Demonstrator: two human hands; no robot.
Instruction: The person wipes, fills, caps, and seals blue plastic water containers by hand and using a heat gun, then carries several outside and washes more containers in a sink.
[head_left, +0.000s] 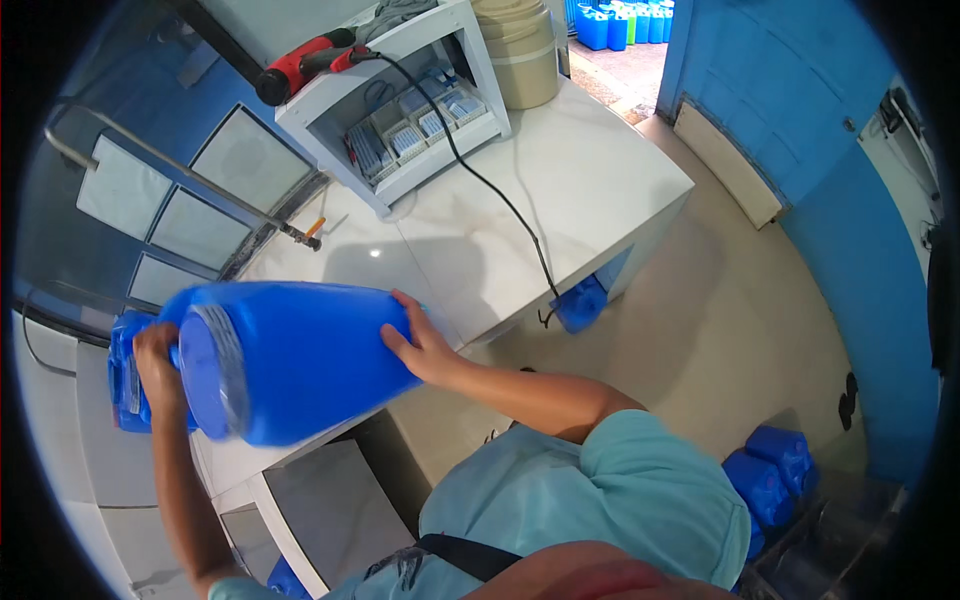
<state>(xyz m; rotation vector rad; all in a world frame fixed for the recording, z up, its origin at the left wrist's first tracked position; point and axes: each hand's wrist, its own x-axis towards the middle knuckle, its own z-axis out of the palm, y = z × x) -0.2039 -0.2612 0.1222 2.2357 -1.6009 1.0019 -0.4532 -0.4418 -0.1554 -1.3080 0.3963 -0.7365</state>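
Observation:
A large blue plastic water jug (322, 360) lies on its side between my two hands, its wide cap (201, 373) with a clear wrap around the rim facing left. My left hand (159, 367) is closed around the jug's handle near the cap. My right hand (424, 345) rests spread against the far end of the jug, thumb and fingers on its surface. Behind my left hand stands another blue container (129, 375), partly hidden. Whether the held jug touches the white counter (360, 262) cannot be told.
A metal faucet (311, 241) with an orange lever reaches over the counter. Behind it are a white shelf unit (390, 196) with baskets, a red and black heat gun (300, 66) with a hanging cord, and beige tubs (521, 71). Blue jugs (761, 487) stand on the floor at right.

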